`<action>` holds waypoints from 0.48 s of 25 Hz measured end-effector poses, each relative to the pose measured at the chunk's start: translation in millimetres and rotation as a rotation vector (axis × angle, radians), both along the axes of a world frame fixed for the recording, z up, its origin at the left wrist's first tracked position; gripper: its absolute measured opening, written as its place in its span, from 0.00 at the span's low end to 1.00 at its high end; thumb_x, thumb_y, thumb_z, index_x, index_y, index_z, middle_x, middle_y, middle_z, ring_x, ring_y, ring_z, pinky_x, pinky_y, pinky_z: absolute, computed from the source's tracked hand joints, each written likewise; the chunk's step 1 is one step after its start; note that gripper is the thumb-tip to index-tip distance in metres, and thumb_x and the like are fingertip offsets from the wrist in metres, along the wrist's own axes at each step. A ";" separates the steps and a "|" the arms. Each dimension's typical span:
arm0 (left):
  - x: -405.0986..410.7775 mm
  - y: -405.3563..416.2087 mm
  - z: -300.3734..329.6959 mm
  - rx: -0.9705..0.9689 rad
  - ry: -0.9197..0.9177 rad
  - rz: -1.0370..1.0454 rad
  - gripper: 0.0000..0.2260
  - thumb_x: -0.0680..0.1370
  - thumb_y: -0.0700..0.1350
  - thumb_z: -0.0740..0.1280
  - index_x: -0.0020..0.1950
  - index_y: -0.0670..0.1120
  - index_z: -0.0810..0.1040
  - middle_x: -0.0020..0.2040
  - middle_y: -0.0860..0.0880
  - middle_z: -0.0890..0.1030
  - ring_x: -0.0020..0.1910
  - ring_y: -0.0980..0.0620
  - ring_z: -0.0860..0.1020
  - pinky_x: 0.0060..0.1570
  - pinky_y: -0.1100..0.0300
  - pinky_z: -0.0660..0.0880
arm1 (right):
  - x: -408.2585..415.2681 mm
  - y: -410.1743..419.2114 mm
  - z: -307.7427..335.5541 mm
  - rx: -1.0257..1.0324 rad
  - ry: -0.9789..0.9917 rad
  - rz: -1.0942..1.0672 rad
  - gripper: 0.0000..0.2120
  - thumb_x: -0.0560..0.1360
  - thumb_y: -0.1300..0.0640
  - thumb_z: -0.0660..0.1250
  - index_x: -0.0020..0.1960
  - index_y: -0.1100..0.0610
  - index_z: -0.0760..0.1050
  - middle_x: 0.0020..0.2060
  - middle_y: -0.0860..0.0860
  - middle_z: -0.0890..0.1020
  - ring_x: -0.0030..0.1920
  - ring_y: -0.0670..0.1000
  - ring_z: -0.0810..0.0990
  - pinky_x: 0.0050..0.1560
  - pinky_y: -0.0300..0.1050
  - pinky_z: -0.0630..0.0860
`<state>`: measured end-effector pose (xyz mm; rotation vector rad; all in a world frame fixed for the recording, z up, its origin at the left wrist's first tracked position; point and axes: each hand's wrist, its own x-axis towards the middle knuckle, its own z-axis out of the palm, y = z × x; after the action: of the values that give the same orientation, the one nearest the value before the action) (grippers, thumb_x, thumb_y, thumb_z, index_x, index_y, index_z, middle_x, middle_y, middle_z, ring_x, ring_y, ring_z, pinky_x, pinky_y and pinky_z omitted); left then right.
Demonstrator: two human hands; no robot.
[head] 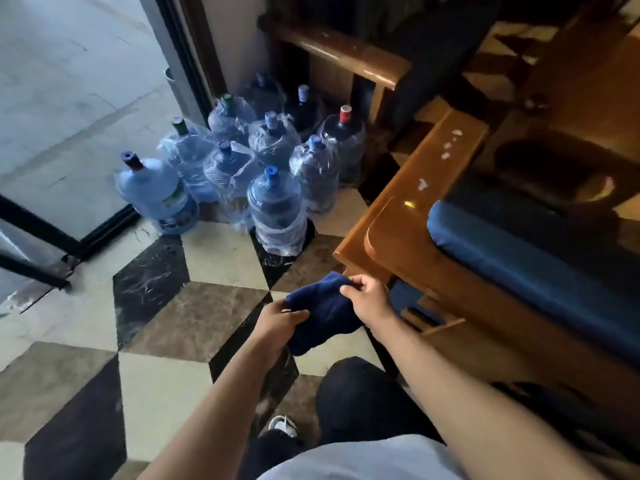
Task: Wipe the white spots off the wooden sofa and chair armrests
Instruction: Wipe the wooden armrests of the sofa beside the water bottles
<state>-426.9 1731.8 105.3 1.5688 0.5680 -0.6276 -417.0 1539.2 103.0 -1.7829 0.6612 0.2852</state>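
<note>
A dark blue cloth (322, 315) is held between both hands above the tiled floor, just short of the near end of a wooden armrest (412, 188). My left hand (278, 323) grips its lower left edge and my right hand (367, 299) pinches its upper right corner. Several white spots (446, 147) dot the top of that armrest, with one more (421, 184) nearer me. A blue seat cushion (519, 258) lies beside the armrest. A second wooden armrest (343, 51) with faint marks stands farther back.
Several large water bottles (270, 174), some wrapped in plastic, stand in a cluster on the floor left of the armrest. An open doorway with a black frame (104, 226) is at the left. My leg and shoe (284, 426) are below.
</note>
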 end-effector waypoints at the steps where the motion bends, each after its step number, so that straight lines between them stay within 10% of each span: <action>1: 28.6 -4.4 -4.9 0.029 0.004 -0.086 0.10 0.75 0.33 0.72 0.54 0.40 0.83 0.51 0.34 0.86 0.51 0.35 0.85 0.56 0.37 0.81 | 13.0 -3.9 -9.7 0.003 0.027 -0.093 0.09 0.78 0.62 0.71 0.58 0.61 0.79 0.53 0.57 0.83 0.58 0.57 0.81 0.64 0.53 0.76; 12: 238.5 -105.5 -112.3 0.287 -0.107 -0.719 0.18 0.68 0.29 0.72 0.44 0.52 0.82 0.36 0.53 0.82 0.34 0.52 0.79 0.35 0.62 0.78 | 101.2 -6.2 -142.9 -0.184 0.205 -1.033 0.18 0.80 0.61 0.69 0.66 0.71 0.76 0.65 0.67 0.79 0.66 0.66 0.77 0.66 0.52 0.69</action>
<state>-188.4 1626.3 -7.1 2.0774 -0.0132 -1.0191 -315.8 1533.0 -39.9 -1.3641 1.6836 -0.3137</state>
